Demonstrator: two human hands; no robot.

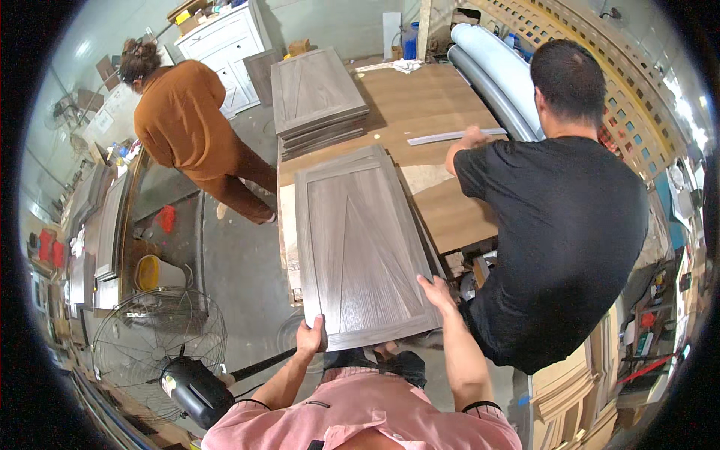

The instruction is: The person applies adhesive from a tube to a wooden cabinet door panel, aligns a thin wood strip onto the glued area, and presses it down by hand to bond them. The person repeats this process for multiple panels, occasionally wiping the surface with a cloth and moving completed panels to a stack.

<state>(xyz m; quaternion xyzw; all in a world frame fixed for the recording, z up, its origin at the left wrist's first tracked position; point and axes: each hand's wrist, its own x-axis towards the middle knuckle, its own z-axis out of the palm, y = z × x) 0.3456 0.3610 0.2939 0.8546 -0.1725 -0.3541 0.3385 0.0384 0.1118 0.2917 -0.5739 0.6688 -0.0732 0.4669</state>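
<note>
A grey wood-grain cabinet door (361, 247) with a raised frame and slanted strips lies in front of me, its far part over the worktable and its near end at my body. My left hand (310, 335) grips its near left corner, thumb on top. My right hand (437, 293) holds the right edge close to the near end, fingers hidden below. At least one more panel edge (421, 232) shows beneath its right side. Farther back on the table stands a stack of similar doors (321, 94).
A brown sheet (435, 97) covers the worktable. At right, a person in black (562, 202) reaches onto it beside a pale strip (450, 137). Another person in brown (184, 120) stands at left. A wire-cage fan (161, 337) and a bucket (154, 273) are near my left.
</note>
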